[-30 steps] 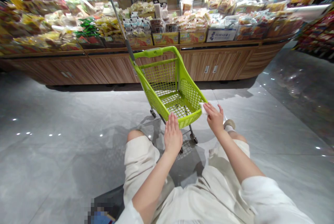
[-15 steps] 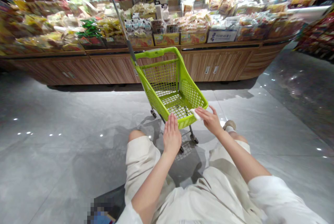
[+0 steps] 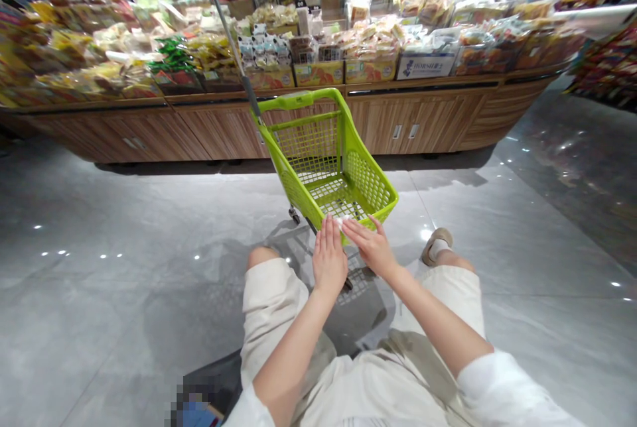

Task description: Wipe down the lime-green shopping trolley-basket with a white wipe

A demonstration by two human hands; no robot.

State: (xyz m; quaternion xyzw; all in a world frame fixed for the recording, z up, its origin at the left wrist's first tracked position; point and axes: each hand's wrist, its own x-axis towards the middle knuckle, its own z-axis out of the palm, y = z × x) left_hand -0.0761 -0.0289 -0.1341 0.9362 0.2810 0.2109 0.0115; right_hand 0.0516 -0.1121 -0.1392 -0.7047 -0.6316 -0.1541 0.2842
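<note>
A small lime-green shopping cart (image 3: 348, 148) stands on the grey floor right in front of me, empty, with a grey pole rising from its far left corner. My left hand (image 3: 328, 256) lies flat with fingers together against the cart's near rim. My right hand (image 3: 369, 246) presses a small white wipe (image 3: 342, 222) onto that same rim, just beside the left fingertips. The wipe is mostly hidden under the fingers. I am crouched low, knees in pale shorts either side of the cart.
A long wooden display counter (image 3: 408, 125) piled with packaged snacks runs across the back, behind the cart. Glossy grey floor (image 3: 99, 268) spreads to the left and right. A shoe (image 3: 436, 244) shows by my right knee.
My right hand has slid the white wipe leftward along the cart's near rim, from the right corner to beside my left hand. The left hand has stayed put.
</note>
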